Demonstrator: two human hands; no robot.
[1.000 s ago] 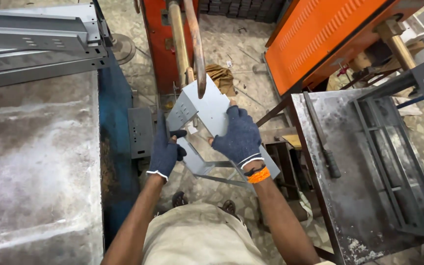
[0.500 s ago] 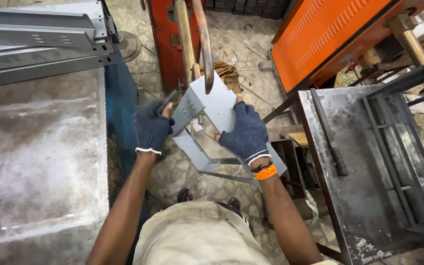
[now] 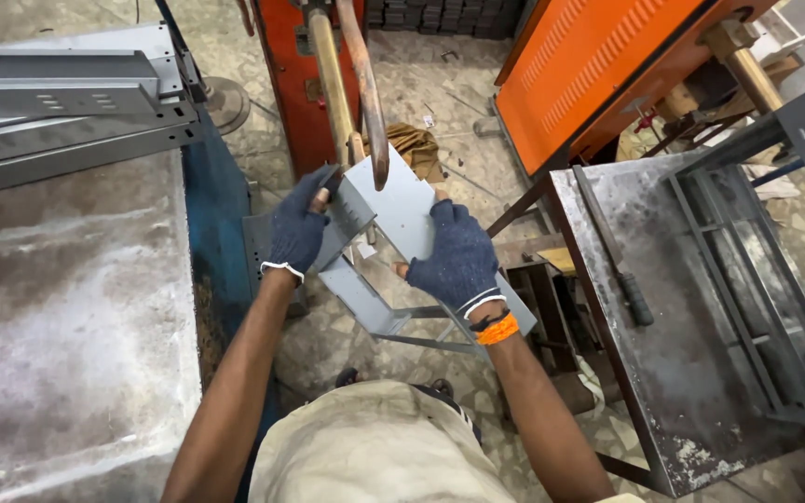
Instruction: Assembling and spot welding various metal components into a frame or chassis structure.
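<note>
Compared with half a second ago, both hands have turned the grey folded sheet-metal bracket [image 3: 393, 210] a little, so its flat face now lies more under the two long copper-coloured rods [image 3: 351, 84] of the red upright machine [image 3: 291, 74]. The left hand [image 3: 298, 228], in a dark blue knitted glove, has its fingers [image 3: 320, 186] closed around the perforated left flange of the bracket. The right hand [image 3: 458, 256], gloved the same and with an orange band [image 3: 498, 330] at the wrist, lies spread on the flat face with the thumb under the edge, so it grips and steers the part. Holding from both sides seems to keep the sheet level where the curved rod tip meets it; I judge it is touching, but cannot be sure.

To the left stands a worn grey steel tabletop [image 3: 58, 307] with long grey metal channels [image 3: 67, 102] stacked at its far end. To the right is a scratched metal tabletop [image 3: 673, 373] carrying a dark rod-shaped tool [image 3: 617, 251] and a grey steel frame [image 3: 757, 279]. An orange ventilated cabinet [image 3: 589, 65] stands behind. The floor [image 3: 440, 84] is stone-patterned and dusty.
</note>
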